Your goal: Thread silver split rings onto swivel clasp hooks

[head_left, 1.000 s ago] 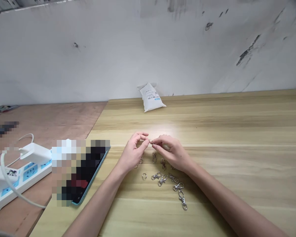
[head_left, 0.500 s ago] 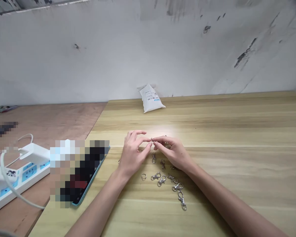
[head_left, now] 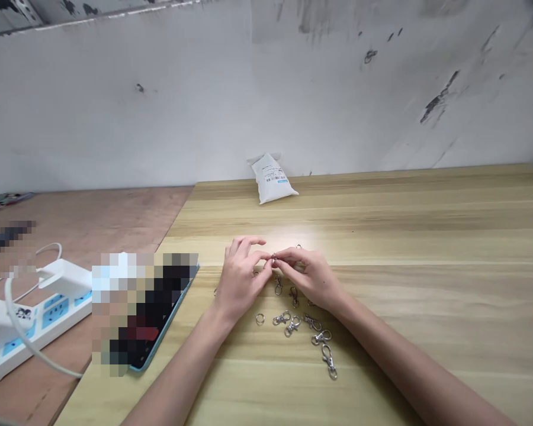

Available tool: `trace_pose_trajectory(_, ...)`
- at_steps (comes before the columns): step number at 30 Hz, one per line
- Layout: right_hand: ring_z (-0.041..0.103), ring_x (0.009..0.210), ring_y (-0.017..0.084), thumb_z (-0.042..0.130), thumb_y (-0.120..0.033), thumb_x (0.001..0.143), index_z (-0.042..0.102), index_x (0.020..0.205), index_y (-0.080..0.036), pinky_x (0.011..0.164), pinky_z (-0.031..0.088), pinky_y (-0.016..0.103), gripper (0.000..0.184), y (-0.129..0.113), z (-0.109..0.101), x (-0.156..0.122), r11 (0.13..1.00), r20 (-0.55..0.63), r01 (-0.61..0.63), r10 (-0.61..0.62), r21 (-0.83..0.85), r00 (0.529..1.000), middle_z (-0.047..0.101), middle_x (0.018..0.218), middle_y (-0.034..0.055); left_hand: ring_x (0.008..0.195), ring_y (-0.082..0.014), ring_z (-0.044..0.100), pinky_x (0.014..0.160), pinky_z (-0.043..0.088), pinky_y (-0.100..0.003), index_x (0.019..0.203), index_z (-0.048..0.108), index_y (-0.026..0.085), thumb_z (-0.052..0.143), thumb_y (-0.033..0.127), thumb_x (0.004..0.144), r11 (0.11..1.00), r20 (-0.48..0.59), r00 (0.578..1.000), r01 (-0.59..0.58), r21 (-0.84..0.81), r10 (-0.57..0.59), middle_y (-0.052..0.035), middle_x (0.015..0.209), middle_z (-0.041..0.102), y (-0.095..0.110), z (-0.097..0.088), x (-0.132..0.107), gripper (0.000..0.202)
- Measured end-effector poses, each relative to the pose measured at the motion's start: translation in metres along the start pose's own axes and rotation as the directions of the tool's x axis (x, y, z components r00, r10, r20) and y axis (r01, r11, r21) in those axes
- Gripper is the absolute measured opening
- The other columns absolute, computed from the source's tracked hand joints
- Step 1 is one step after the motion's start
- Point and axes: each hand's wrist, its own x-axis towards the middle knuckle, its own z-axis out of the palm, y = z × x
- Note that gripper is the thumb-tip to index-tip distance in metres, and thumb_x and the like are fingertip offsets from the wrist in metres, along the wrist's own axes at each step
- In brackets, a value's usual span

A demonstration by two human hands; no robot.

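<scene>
My left hand (head_left: 245, 272) and my right hand (head_left: 310, 273) meet fingertip to fingertip above the table. Thumbs and forefingers of both pinch a small metal ring (head_left: 274, 257), mostly covered by the fingers. Whether a clasp is also held there cannot be made out. Just below my hands lie several silver lobster clasps, among them one upright-lying clasp (head_left: 278, 285) and another (head_left: 328, 362) nearest me. A loose ring (head_left: 260, 319) rests by my left wrist, and another ring (head_left: 298, 247) shows beyond my right fingers.
A white labelled packet (head_left: 273, 180) lies near the wall. To the left is a phone (head_left: 160, 319) in a teal case, partly pixelated. A white power strip (head_left: 39, 325) with plugs and cables stands on the lower brown surface (head_left: 115, 219).
My fingertips have closed in tighter around the small ring, the left thumb now nearer the right fingers. The view has shifted slightly; the clasps on the table lie as before.
</scene>
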Motion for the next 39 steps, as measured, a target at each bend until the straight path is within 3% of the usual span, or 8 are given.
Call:
trace_pose_trajectory(6,0.067,0.076,0.019,0.059,-0.022,0.088,0.071,0.087,-0.022,0.080,0.050,0.036,0.011,-0.0035,-0.0002,0.0000,0.991,-0.048,-0.010,0.004,-0.132,0.999,0.075,0.081,0.0029,0.113,-0.0252,0.050,0.095,0.039,-0.042,0.082,0.068,0.022,0.063,0.018,0.084,1.000,-0.001,1.000,0.015,0.025,-0.015,-0.0053,0.114,0.063,0.0039,-0.0007,-0.0006,0.007)
trace_pose_trajectory(12,0.066,0.073,0.018,0.058,-0.029,0.088,0.067,0.079,-0.019,0.065,0.053,0.029,0.016,-0.0026,0.0002,0.0006,0.992,-0.057,-0.121,0.123,0.046,0.991,0.072,0.076,0.0046,0.112,-0.0248,0.051,0.095,0.039,-0.041,0.081,0.066,0.022,0.061,0.014,0.083,0.997,-0.038,0.998,-0.043,0.062,0.046,-0.0058,0.113,0.064,0.0068,-0.0015,0.0001,0.009)
trace_pose_trajectory(16,0.067,0.072,0.018,0.057,-0.032,0.088,0.068,0.087,-0.018,0.062,0.053,0.028,0.018,-0.0038,-0.0012,0.0022,0.987,0.006,-0.105,0.105,0.121,0.994,0.072,0.078,0.0050,0.112,-0.0245,0.051,0.095,0.040,-0.040,0.084,0.067,0.023,0.061,0.017,0.085,0.998,-0.047,0.997,-0.052,0.040,0.054,-0.0056,0.112,0.064,0.0065,-0.0025,0.0008,0.009)
trace_pose_trajectory(28,0.065,0.079,0.019,0.052,-0.022,0.093,0.068,0.092,-0.021,0.082,0.044,0.035,0.017,0.0015,-0.0042,0.0023,0.987,0.018,0.032,-0.030,-0.157,0.999,0.075,0.090,0.0036,0.115,-0.0243,0.050,0.097,0.040,-0.041,0.085,0.067,0.022,0.060,0.017,0.086,0.999,0.027,0.999,-0.039,-0.032,0.040,-0.0064,0.114,0.062,0.0025,-0.0024,0.0002,0.008)
trace_pose_trajectory(39,0.064,0.075,0.018,0.051,-0.021,0.093,0.067,0.088,-0.022,0.081,0.041,0.036,0.016,0.0034,-0.0032,0.0017,0.973,0.040,0.070,-0.063,-0.220,0.997,0.074,0.087,0.0024,0.116,-0.0253,0.050,0.096,0.038,-0.042,0.085,0.068,0.022,0.059,0.019,0.087,0.998,0.093,0.994,-0.056,-0.011,0.057,-0.0060,0.116,0.063,-0.0006,-0.0043,0.0004,0.009)
